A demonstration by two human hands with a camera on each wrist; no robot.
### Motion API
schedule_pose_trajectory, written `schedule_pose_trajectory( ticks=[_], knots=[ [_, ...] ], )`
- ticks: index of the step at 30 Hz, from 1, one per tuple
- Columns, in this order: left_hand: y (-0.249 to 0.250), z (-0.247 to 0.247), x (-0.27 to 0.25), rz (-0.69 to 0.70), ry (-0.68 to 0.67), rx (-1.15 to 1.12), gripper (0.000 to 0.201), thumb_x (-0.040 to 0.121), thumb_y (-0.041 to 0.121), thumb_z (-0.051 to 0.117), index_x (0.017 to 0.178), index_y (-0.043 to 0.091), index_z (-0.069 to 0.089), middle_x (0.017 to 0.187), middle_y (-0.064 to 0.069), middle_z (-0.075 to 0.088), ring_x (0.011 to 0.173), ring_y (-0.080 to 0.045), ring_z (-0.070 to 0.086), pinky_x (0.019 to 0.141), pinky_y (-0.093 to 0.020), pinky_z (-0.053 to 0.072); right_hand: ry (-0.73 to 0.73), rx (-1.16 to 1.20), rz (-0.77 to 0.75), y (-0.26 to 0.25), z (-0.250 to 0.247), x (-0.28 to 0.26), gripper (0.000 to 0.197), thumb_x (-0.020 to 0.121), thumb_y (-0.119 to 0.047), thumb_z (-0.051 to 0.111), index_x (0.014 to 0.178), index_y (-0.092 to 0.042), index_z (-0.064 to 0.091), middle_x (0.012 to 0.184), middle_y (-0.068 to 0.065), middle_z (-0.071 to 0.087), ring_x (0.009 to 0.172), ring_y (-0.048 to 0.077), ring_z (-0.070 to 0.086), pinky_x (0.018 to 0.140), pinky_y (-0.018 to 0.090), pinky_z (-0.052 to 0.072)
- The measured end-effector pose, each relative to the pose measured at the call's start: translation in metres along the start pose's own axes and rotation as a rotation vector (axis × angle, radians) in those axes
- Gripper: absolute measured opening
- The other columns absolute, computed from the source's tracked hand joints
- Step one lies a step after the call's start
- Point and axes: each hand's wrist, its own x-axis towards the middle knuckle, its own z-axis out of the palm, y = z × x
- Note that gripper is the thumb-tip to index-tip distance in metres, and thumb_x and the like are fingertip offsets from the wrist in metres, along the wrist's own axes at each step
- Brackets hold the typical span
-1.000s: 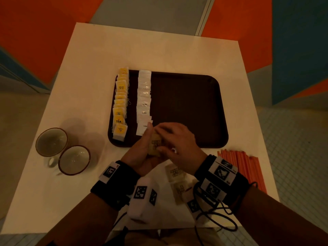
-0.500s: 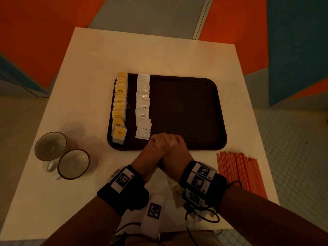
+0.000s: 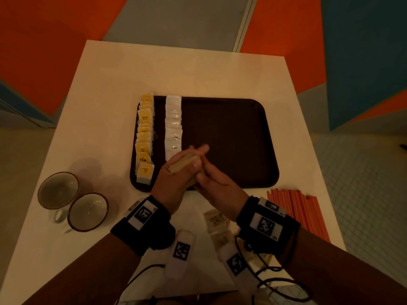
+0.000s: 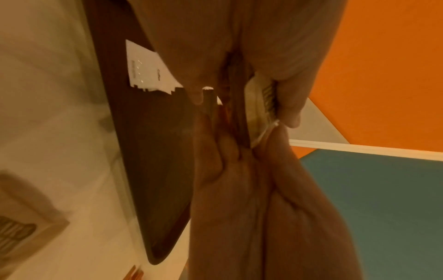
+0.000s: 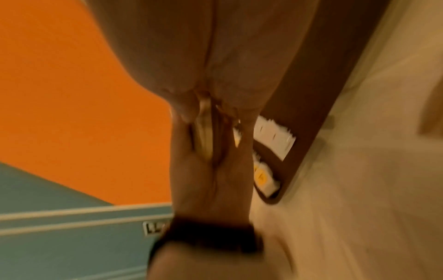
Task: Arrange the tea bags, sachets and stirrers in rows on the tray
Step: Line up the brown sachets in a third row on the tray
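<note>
Landmark: the dark brown rectangular plastic tray (image 3: 231, 133) on the pale surface (image 3: 99, 95).

Left of the tray, we note two round brown-rimmed ceramic cups (image 3: 72, 201), touching each other. Along the tray's left edge runs a full row of yellow-and-white paper tea bags (image 3: 144, 142); just right of it, a row of white paper sachets (image 3: 173, 128).

Over the tray's near edge, the left hand (image 3: 174, 179) and right hand (image 3: 217, 188) are pressed together, clamped palm to palm on a stack of beige paper sachets (image 3: 184, 165). A second ago the hands were still sorting this stack just short of the tray; since then they have squared it and carried it forward. We judge the third row is about to start, right of the white sachets.

Near side of the tray, between the wrists, a few more beige sachets (image 3: 217, 221) lie on the surface. Right of the tray's near corner sits a bundle of orange plastic stirrers (image 3: 297, 212), untouched.

Hard to make out: both wrist views are blurred. The stack's count is hidden by the palms. The print on the beige sachets is illegible. Wrist bands cover some of the loose sachets.
</note>
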Motion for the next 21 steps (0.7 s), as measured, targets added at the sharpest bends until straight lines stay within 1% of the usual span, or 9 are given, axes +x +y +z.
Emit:
schedule_pose_trajectory(
  ticks=[2,4,6,8,10,12,14,17,21],
  knots=[
    [0.006,0.001,0.006,0.003,-0.034,0.039,0.020,0.083,0.024,0.055,0.100,0.023,0.065,0.141,0.016,0.041,0.112,0.007,0.055,0.083,-0.019,0.053,0.047,0.004,-0.048,-0.004,0.003,0.003,0.043,0.099,-0.016,0.034,0.140,-0.025,0.029,0.148,-0.001,0.035,0.134,0.012,0.037,0.111,0.030,0.033],
    [0.010,-0.004,0.014,0.003,-0.070,0.162,0.018,0.086,0.028,0.057,0.103,0.028,0.064,0.145,0.017,0.029,0.109,0.014,0.052,0.075,-0.015,0.052,0.073,-0.009,-0.076,-0.008,0.001,0.004,0.034,0.099,-0.011,0.032,0.130,-0.023,0.041,0.134,0.004,0.048,0.122,0.013,0.049,0.104,0.026,0.042],
    [0.012,-0.009,0.022,0.007,-0.123,0.307,0.035,0.078,0.044,0.061,0.112,0.037,0.057,0.138,0.007,0.039,0.113,0.001,0.052,0.075,-0.019,0.051,0.090,0.013,-0.085,-0.009,-0.004,0.007,0.031,0.098,-0.011,0.034,0.127,-0.017,0.045,0.129,0.008,0.053,0.117,0.017,0.054,0.100,0.028,0.046],
    [0.014,-0.010,0.033,0.014,-0.086,0.423,0.045,0.072,0.054,0.062,0.111,0.035,0.049,0.114,-0.007,0.050,0.095,-0.010,0.057,0.069,-0.021,0.049,0.121,0.099,-0.069,-0.009,-0.009,0.013,0.032,0.098,-0.011,0.035,0.128,-0.012,0.045,0.128,0.008,0.054,0.115,0.017,0.055,0.097,0.027,0.049],
    [0.019,-0.009,0.044,0.064,-0.006,0.528,0.037,0.076,0.044,0.067,0.100,0.026,0.045,0.095,-0.003,0.052,0.076,0.000,0.054,0.060,-0.015,0.048,0.163,0.182,-0.065,-0.010,-0.016,0.024,0.033,0.098,-0.014,0.035,0.129,-0.007,0.045,0.128,0.010,0.055,0.114,0.019,0.057,0.096,0.028,0.050],
    [0.023,-0.007,0.057,0.113,0.039,0.626,0.028,0.078,0.032,0.068,0.095,0.022,0.048,0.087,0.001,0.055,0.072,0.002,0.053,0.062,-0.015,0.048,0.207,0.252,-0.063,-0.015,-0.028,0.038,0.032,0.098,-0.014,0.035,0.127,-0.005,0.047,0.121,0.009,0.059,0.108,0.017,0.060,0.093,0.028,0.051],
    [0.028,-0.008,0.072,0.116,0.077,0.640,0.026,0.078,0.026,0.070,0.098,0.019,0.055,0.094,0.001,0.061,0.082,-0.003,0.058,0.072,-0.021,0.052,0.246,0.267,-0.047,-0.021,-0.041,0.055,0.030,0.098,-0.012,0.035,0.123,-0.005,0.049,0.112,0.007,0.061,0.100,0.015,0.061,0.088,0.026,0.052],
    [0.029,-0.009,0.105,0.071,0.056,0.575,0.026,0.081,0.015,0.067,0.106,0.016,0.063,0.100,0.004,0.065,0.087,0.002,0.061,0.077,-0.019,0.055,0.354,0.178,-0.023,-0.028,-0.063,0.087,0.026,0.097,-0.011,0.040,0.115,-0.002,0.056,0.105,0.008,0.062,0.095,0.017,0.060,0.089,0.030,0.050],
    [0.030,-0.014,0.162,-0.172,-0.008,0.398,0.034,0.088,0.004,0.055,0.122,0.003,0.057,0.114,-0.010,0.063,0.097,-0.017,0.062,0.076,-0.021,0.056,0.502,-0.010,-0.041,-0.030,-0.095,0.135,0.020,0.091,-0.008,0.052,0.108,-0.004,0.062,0.109,0.019,0.064,0.095,0.023,0.061,0.088,0.038,0.051]
  ],
)
